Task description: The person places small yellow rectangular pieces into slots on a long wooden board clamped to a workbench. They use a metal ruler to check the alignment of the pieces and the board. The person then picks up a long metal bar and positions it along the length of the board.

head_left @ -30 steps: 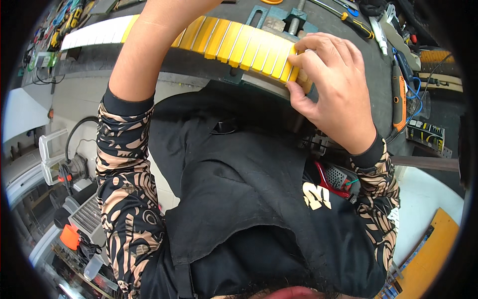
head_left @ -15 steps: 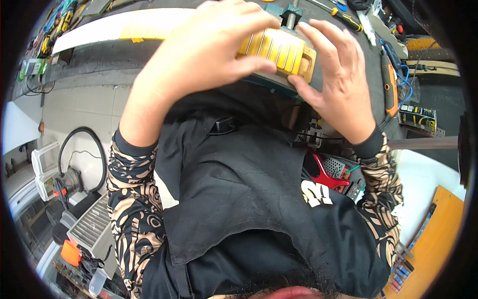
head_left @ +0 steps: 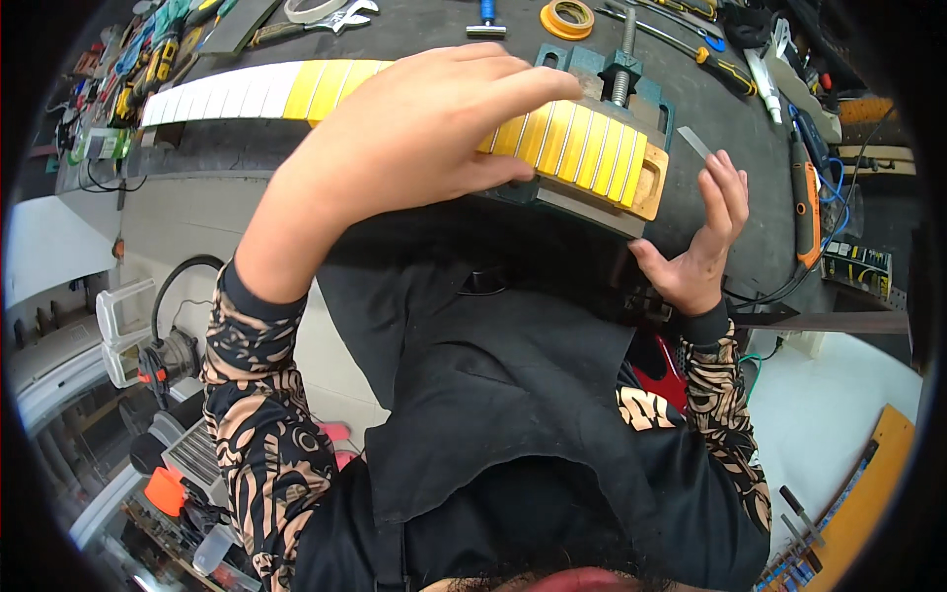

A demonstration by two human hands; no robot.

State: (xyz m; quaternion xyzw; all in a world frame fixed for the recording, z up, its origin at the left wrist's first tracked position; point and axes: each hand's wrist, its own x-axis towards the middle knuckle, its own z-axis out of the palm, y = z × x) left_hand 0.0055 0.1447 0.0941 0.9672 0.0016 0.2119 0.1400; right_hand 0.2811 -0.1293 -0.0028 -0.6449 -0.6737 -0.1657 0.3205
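Note:
A guitar neck (head_left: 570,148) lies across the bench, yellow tape between its metal frets at the right part and white tape toward the left. A green bench vise (head_left: 646,94) sits beneath its right end. My left hand (head_left: 424,128) lies over the neck, thumb along the near edge and fingers across the far side. To the right of the neck's end, my right hand (head_left: 705,237) is apart from it, thumb and fingers spread. A small flat metal strip (head_left: 693,141) shows at its fingertips; whether they touch it I cannot tell.
On the bench behind are a yellow tape roll (head_left: 567,18), an adjustable wrench (head_left: 340,18) and a yellow-black screwdriver (head_left: 725,71). An orange-grey tool (head_left: 806,202) with cables lies at the right. Several tools crowd the far left. A vacuum cleaner (head_left: 168,360) stands on the floor.
My right hand has drawn away from the neck's end, down and to the right, and the metal strip now shows. My left hand stays on the neck. The view has shifted, showing more bench.

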